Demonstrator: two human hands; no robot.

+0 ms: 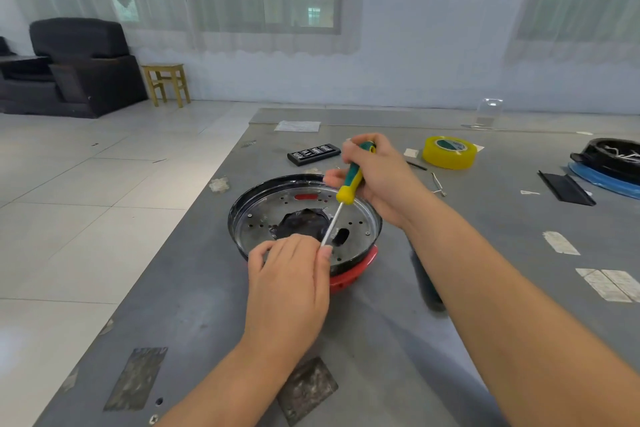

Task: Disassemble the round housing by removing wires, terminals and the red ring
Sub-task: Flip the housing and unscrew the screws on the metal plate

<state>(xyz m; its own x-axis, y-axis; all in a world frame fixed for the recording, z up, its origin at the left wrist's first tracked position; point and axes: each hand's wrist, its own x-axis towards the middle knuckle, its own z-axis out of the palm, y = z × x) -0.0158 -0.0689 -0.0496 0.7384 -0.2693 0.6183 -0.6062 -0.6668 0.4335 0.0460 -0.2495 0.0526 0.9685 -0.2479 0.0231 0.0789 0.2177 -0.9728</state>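
Grey tabletop point(194, 288) fills the near view, with the round housing point(258, 224) resting on it just ahead of both hands, its red ring point(356, 270) showing under the near rim. Right hand point(381, 177) is wrapped around the green-and-yellow handle of a screwdriver point(349, 184), held over the housing's far side — the shaft slants down to the near rim. Left hand point(291, 284) lies on that rim, fingertips pinching the shaft near its tip. Yellow tape roll point(449, 152) sits well beyond.
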